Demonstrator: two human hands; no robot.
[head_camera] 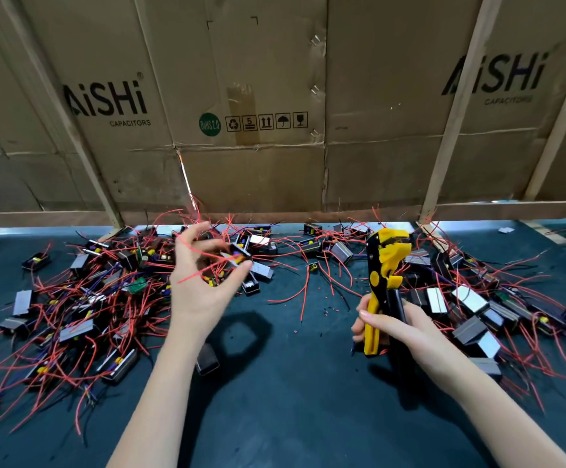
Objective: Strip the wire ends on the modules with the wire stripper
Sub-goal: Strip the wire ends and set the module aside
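At centre frame, a worker's left hand point(204, 282) is raised above the bench point(291, 400), thumb and fingers pinching a small black module point(239, 253) whose red wires point(200, 261) trail back across the palm. Right of centre, the right hand point(393, 327) is wrapped around the handles of a yellow-and-black wire stripper point(384, 275), held upright with its head toward the top of the frame; tool and module are well apart, and no wire sits in the head. Around the left hand, a dense pile of modules point(82, 305) with tangled red leads fills the left of the bench; a second pile point(471, 309) spreads at the right. Tiny red bits point(329, 310) dot the dark mat between the hands, likely stripped insulation, suggesting work is under way. Which pile is finished cannot be told; judging by the volume, many ends probably remain. Cardboard sheets marked "AiSHi Capacitors" point(109, 103) wall off the upper frame.
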